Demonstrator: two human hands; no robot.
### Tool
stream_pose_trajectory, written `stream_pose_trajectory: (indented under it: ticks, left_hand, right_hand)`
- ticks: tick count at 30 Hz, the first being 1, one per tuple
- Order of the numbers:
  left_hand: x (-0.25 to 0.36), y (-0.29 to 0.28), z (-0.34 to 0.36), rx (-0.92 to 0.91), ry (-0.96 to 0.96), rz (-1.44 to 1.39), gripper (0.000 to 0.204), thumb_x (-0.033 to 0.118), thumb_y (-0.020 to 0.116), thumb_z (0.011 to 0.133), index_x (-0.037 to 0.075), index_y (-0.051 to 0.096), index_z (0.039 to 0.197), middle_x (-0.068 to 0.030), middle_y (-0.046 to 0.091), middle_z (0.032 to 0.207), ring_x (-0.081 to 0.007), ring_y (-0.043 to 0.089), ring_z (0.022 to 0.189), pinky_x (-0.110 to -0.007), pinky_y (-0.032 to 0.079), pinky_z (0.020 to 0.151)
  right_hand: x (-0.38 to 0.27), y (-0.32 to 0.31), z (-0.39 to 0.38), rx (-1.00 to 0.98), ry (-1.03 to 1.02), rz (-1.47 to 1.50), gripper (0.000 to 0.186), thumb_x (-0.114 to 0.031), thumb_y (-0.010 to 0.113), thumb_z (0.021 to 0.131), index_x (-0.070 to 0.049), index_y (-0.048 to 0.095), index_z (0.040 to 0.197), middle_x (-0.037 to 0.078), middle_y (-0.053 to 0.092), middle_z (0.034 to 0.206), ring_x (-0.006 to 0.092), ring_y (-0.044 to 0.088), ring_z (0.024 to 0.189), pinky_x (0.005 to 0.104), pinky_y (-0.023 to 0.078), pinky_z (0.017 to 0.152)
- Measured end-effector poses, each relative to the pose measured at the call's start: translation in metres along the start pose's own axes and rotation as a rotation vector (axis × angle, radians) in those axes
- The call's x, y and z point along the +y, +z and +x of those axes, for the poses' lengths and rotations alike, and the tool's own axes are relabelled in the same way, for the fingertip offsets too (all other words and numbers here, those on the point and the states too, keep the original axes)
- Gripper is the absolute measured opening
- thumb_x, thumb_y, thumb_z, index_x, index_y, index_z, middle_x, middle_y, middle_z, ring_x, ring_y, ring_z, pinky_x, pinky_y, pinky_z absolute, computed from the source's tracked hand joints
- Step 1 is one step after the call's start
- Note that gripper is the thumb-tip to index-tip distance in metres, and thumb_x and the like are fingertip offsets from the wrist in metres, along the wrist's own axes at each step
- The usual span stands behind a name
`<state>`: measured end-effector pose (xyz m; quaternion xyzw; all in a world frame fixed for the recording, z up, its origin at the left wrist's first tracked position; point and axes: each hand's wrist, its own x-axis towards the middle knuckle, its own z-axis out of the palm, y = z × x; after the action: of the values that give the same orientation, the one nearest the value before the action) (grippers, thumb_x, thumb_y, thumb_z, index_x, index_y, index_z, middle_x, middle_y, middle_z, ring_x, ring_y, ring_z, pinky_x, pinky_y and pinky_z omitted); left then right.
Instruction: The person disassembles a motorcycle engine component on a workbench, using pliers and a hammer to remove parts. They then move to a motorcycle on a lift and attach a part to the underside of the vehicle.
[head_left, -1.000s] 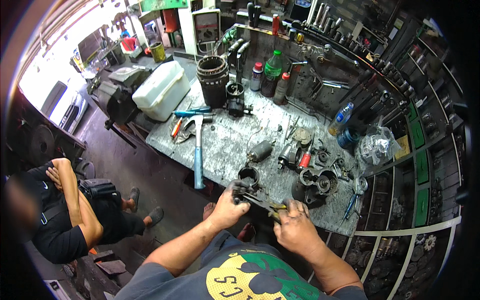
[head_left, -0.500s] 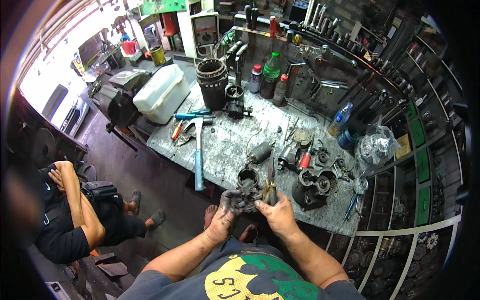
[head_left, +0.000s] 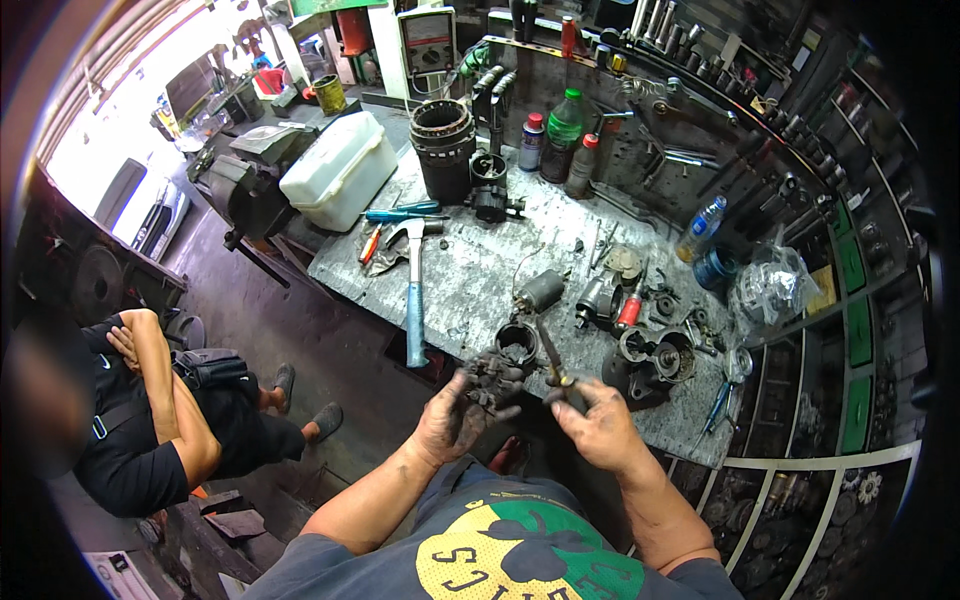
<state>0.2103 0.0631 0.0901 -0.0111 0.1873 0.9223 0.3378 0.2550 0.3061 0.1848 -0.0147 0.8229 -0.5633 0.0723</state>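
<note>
Blackened with grease, my left hand [head_left: 448,412] grips a dark, grimy machine part [head_left: 492,380] in front of the bench edge. Just to its right, my right hand [head_left: 602,425] is closed on long-nose pliers [head_left: 550,350], whose jaws point up and away from me. A gap separates the pliers from the part. Right behind the part stands a dark open metal cylinder [head_left: 517,342] at the near edge of the bench. A small grey motor-like cylinder [head_left: 541,290] lies beyond it. To the right is a dark motor housing [head_left: 672,362].
A hammer [head_left: 415,310] lies left on the metal bench [head_left: 460,265], its handle overhanging the edge. Behind are a white plastic box [head_left: 340,175], a large dark cylinder [head_left: 443,150] and bottles [head_left: 563,135]. A person with folded arms [head_left: 150,390] sits at left. Shelves [head_left: 800,480] flank the right.
My right hand and the pliers have drawn away to the right from the part. My left hand still holds the part, now turned more open to view. The whole view has shifted slightly.
</note>
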Motion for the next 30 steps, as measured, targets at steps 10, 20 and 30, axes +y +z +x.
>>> stream_pose_trajectory:
  ticks: [10, 20, 30]
  left_hand:
    - [0.010, 0.003, 0.014, -0.057, 0.172, 0.393, 0.077, 0.036, 0.083, 0.096, 0.006, 0.045, 0.155, -0.0152, 0.063, 0.144, -0.0298, 0.062, 0.136, -0.050, 0.050, 0.118]
    - [0.006, -0.006, 0.022, -0.067, 0.343, 0.800, 0.056, 0.022, 0.085, 0.097, 0.008, 0.052, 0.141, -0.0074, 0.061, 0.136, -0.0213, 0.066, 0.123, -0.040, 0.055, 0.109]
    - [-0.026, 0.015, 0.014, -0.039, 0.069, -0.013, 0.051, 0.025, 0.078, 0.103, 0.020, 0.050, 0.145, -0.0106, 0.063, 0.141, -0.0288, 0.068, 0.123, -0.056, 0.055, 0.110]
  right_hand:
    - [0.007, 0.005, -0.019, -0.506, 0.432, 0.175, 0.031, -0.005, 0.064, 0.092, 0.003, 0.075, 0.121, 0.005, 0.077, 0.097, 0.0121, 0.068, 0.090, 0.0294, 0.055, 0.086]
    - [-0.003, -0.007, -0.022, -0.497, 0.436, 0.248, 0.029, -0.013, 0.069, 0.092, -0.001, 0.078, 0.117, 0.002, 0.074, 0.093, 0.0112, 0.065, 0.086, 0.0298, 0.054, 0.081]
    - [0.015, 0.018, -0.027, -0.353, 0.142, 0.072, 0.016, -0.009, 0.069, 0.090, 0.002, 0.068, 0.102, 0.016, 0.064, 0.092, 0.0261, 0.062, 0.085, 0.0411, 0.052, 0.078]
